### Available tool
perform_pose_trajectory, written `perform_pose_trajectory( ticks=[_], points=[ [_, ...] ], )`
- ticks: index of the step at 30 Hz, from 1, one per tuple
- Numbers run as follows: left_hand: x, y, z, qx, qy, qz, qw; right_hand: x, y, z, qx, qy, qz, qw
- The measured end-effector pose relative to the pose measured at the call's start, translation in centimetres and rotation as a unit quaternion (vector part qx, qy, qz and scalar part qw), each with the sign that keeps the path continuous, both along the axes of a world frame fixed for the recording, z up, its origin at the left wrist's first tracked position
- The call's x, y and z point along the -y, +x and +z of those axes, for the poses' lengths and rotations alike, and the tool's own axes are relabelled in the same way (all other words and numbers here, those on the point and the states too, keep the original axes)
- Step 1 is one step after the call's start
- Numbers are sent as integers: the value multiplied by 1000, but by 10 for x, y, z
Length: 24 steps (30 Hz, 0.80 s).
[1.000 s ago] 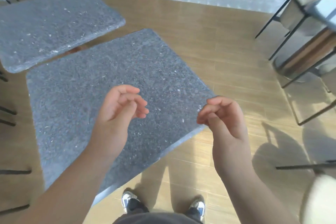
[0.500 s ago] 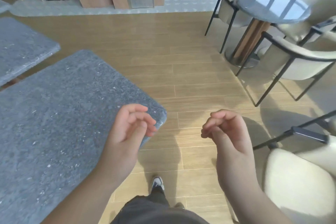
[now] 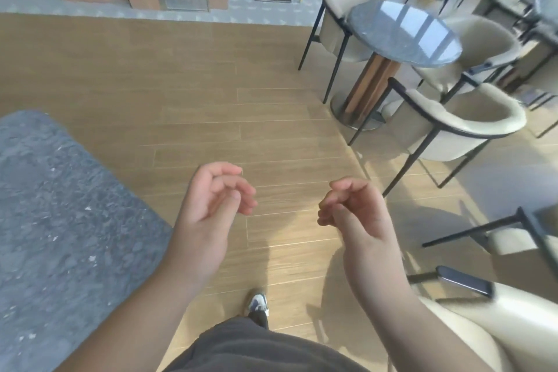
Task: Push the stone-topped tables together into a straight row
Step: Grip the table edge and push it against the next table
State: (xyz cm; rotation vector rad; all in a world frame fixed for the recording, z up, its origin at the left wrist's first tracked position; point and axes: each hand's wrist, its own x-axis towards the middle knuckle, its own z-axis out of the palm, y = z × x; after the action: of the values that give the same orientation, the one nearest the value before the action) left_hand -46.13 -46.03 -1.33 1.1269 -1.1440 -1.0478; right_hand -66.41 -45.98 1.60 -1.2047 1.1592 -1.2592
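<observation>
One grey speckled stone-topped table (image 3: 60,220) fills the lower left of the head view, its rounded corner near my left wrist. My left hand (image 3: 211,205) hangs in the air just right of that table, fingers loosely curled, holding nothing and not touching the top. Over the wooden floor, my right hand (image 3: 353,214) is also loosely curled and empty. The other stone tables are out of view.
A round glass-topped table (image 3: 404,30) on a wooden pedestal stands at the right with cream chairs (image 3: 459,121) around it. Another cream chair (image 3: 498,326) is close at the lower right. Wooden floor (image 3: 211,84) lies ahead. My shoe (image 3: 258,303) shows below.
The view has swung to the right: the stone table slid from the centre to the left edge, and the round table and chairs came into view. Both hands stay curled and empty.
</observation>
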Motion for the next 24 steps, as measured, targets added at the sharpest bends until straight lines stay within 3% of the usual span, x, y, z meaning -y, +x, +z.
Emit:
perform_pose_trajectory(
  ticks=[12,19,24],
  points=[
    [239,-72,5,17,-11,-54,998,211,-89,4,22,-5,-51,998],
    [359,-99,-6,14,-28,71,997,374,-119,-10,23,-13,66,997],
    [397,-91,2,15,7,170,985,482,-105,-2,-5,10,167,986]
  ],
)
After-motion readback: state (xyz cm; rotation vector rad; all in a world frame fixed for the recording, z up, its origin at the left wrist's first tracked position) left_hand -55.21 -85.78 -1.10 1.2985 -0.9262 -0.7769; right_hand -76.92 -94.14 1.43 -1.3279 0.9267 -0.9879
